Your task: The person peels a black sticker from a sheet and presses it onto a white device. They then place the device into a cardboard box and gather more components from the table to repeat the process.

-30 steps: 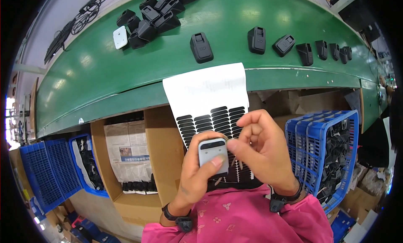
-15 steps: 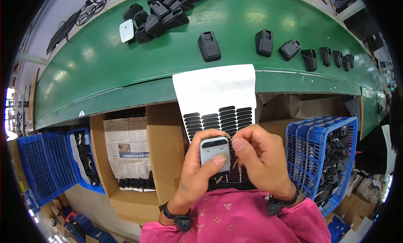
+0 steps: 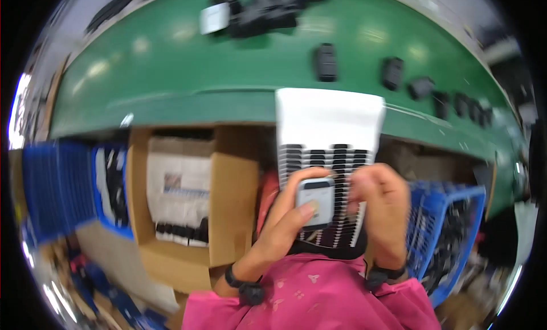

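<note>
My left hand (image 3: 283, 220) is closed round a small case (image 3: 320, 200) with a white face and a dark strip across its top end; the thumb presses on the face. To its right, apart from the case, my right hand (image 3: 386, 207) is raised with fingers curled together, blurred by motion. Anything pinched in its fingertips cannot be made out. Beneath both hands a white sheet (image 3: 330, 116) hangs from the table edge toward my lap, bearing columns of black oblong stickers (image 3: 340, 165).
The green table (image 3: 239, 68) holds a heap of black housings (image 3: 265, 13), a white piece (image 3: 215, 18) and a row of black housings (image 3: 393, 73). Below stand an open carton (image 3: 233, 199) at left and a blue crate (image 3: 450, 233) of black parts at right.
My right hand has moved away from the case toward the right. The left hand still holds the case. The whole view has shifted, with the table and sheet now farther right in it.
</note>
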Tool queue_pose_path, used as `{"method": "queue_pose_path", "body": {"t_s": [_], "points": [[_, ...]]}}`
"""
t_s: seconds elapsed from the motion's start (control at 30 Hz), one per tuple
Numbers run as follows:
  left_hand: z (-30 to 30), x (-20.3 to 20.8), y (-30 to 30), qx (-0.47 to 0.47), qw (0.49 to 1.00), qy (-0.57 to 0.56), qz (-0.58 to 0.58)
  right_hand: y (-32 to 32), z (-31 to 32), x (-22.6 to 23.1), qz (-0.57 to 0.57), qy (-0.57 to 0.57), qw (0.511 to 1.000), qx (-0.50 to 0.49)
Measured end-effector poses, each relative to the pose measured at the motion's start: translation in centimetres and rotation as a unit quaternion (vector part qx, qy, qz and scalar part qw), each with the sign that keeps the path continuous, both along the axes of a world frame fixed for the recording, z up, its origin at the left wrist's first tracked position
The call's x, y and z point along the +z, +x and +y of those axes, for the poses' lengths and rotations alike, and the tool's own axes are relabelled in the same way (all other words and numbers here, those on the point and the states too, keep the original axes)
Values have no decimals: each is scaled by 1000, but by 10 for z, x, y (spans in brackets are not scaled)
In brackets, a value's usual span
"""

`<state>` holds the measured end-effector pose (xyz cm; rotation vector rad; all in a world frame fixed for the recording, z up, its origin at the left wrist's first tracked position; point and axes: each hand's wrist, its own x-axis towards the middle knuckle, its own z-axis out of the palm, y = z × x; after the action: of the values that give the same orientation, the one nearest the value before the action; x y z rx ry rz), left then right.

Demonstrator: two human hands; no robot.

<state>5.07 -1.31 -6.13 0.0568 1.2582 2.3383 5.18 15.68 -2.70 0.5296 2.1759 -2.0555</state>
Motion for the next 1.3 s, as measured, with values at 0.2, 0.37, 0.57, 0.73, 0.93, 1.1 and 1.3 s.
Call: {"method": "queue_pose_path", "body": {"t_s": [0.2,0.37,0.57,0.73,0.93,1.1,1.3], "points": [[-119,-51,8,122,894,-373,217,4,153,-79,-10,-157,951,-266],[-301,-142,78,415,780,-457,-102,-41,213,-122,92,-278,936,-197],[-377,-277,157,239,636,-727,-100,-57,244,-136,52,-300,920,-248],[-347,-322,176,134,623,-765,-93,-50,233,-120,26,-288,916,-280],[-341,-341,178,139,626,-763,-78,-50,252,-119,46,-259,919,-294],[-353,-350,177,111,645,-752,-79,-59,240,-122,29,-305,911,-278],[-348,-312,178,37,655,-753,-47,-52,179,-102,43,-254,931,-258]]}}
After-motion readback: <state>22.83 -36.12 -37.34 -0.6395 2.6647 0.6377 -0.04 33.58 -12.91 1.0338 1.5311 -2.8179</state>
